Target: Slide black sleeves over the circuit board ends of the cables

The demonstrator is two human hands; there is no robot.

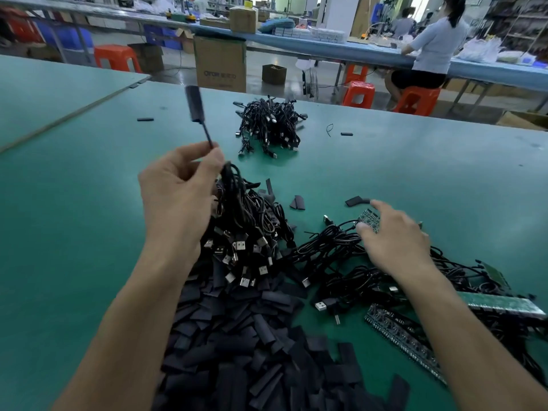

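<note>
My left hand point(181, 185) is raised above the table and grips a bunch of black cables point(240, 209) whose USB plugs hang down. One cable sticks up from its fingers, and a black sleeve point(194, 103) covers that cable's end; it is blurred. My right hand point(394, 235) reaches down at the right, its fingers on a small green circuit board point(369, 218) at the end of a loose cable. A heap of flat black sleeves point(261, 345) lies in front of me.
A second pile of cables point(271, 126) lies farther back on the green table point(74, 232). More cables and circuit board strips point(415, 342) lie at the right. Stray sleeves point(298, 202) are scattered around. A person sits at a far bench point(436, 43).
</note>
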